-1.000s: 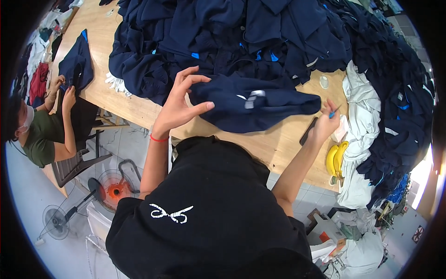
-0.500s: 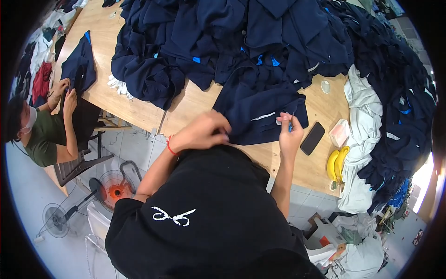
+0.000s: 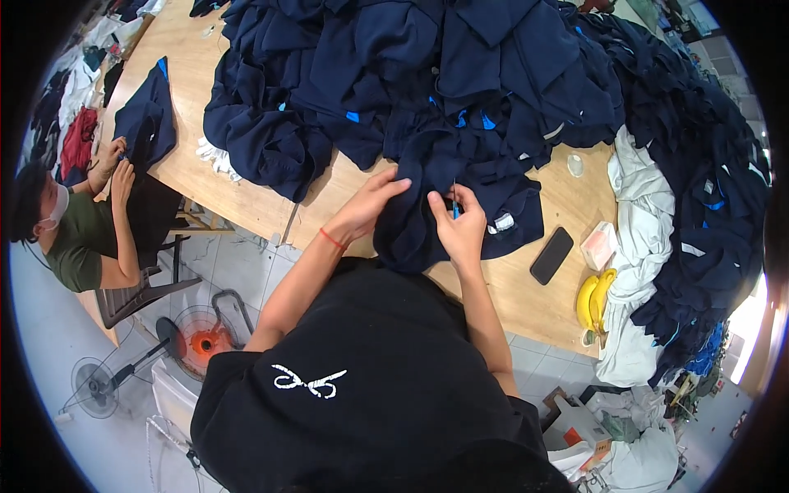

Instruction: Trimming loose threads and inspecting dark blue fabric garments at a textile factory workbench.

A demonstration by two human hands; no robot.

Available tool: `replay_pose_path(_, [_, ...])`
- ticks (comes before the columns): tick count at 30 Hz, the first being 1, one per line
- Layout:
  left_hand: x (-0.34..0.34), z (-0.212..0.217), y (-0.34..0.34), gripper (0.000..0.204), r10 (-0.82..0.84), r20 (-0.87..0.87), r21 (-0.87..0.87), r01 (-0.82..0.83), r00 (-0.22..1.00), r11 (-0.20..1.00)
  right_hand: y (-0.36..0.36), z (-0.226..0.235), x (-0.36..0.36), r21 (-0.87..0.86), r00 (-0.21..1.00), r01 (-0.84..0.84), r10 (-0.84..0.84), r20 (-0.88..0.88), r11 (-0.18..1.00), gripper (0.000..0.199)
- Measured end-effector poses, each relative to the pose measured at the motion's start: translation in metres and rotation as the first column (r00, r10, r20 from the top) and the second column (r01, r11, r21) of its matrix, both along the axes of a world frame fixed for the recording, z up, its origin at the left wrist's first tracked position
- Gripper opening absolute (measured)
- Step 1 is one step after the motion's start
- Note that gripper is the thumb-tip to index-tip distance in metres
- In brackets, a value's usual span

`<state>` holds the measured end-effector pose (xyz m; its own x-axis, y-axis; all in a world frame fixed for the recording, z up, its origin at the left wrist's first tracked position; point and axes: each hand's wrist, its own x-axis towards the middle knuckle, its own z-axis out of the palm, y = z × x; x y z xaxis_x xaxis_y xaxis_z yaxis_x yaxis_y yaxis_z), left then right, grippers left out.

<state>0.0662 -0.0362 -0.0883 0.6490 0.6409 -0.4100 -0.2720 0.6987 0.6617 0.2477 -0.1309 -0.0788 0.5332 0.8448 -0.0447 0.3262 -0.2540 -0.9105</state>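
Observation:
A navy garment (image 3: 423, 218) lies bunched at the table's front edge, against my black shirt. My left hand (image 3: 368, 209) grips its left side, the thumb over the cloth and some fingers hidden. Over the middle of the same garment is my right hand (image 3: 462, 234), closed around small blue-handled thread snips (image 3: 456, 209). Their thin tip points away from me, and the fingers cover much of them. A white label (image 3: 502, 223) shows on the cloth to the right of that hand.
Beyond the garment rises a large heap of navy garments (image 3: 370, 49). To the right are a phone (image 3: 551, 255), bananas (image 3: 593, 300), a pink-white block (image 3: 599, 245) and bundled white cloth (image 3: 641, 230). A masked co-worker (image 3: 82, 234) handles navy cloth at left, near fans (image 3: 201, 338).
My right hand has moved left with the snips, onto the middle of the garment. My left hand has shifted slightly away from me and taken hold of the cloth, which is now bunched up.

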Motion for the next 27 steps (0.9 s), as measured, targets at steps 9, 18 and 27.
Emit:
replay_pose_path(9, [-0.042, 0.031, -0.010, 0.083, -0.007, 0.600, -0.108, 0.090, 0.800, 0.990, -0.013, 0.079, 0.010, 0.109, 0.880, 0.014, 0.039, -0.473, 0.994, 0.050])
replay_pose_path(18, [-0.048, 0.033, 0.015, 0.091, 0.244, 0.915, -0.269, 0.034, 0.322, 0.963, -0.052, 0.083, 0.085, 0.110, 0.306, 0.308, 0.011, -0.952, 0.945, 0.011])
replay_pose_path(27, [-0.059, 0.022, 0.021, 0.068, 0.301, 0.848, -0.262, -0.150, 0.437, 0.953, -0.044, 0.103, 0.069, -0.280, 0.080, 0.362, -0.329, -0.941, 0.889, 0.014])
